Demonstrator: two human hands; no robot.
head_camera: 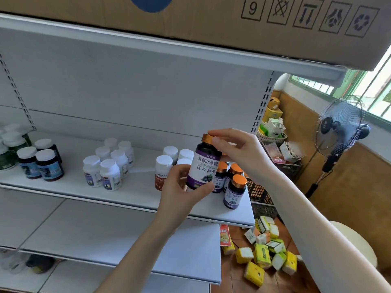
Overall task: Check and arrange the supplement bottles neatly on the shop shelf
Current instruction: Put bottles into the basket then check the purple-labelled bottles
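At the right end of your white shelf (137,187) stand orange-capped bottles (233,195). Just before them you hold a purple-labelled bottle (204,168) nearly upright (blueberries on the label): left hand (179,193) curled round its base, right hand (241,151) pinching its cap.

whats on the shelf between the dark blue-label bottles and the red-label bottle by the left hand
In the head view, a cluster of white bottles stands there, with bare shelf either side.

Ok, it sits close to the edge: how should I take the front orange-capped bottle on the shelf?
Round the body of the front orange-capped bottle, below the cap, from the front right: it stands upright at the shelf corner, other bottles crowding behind and left.
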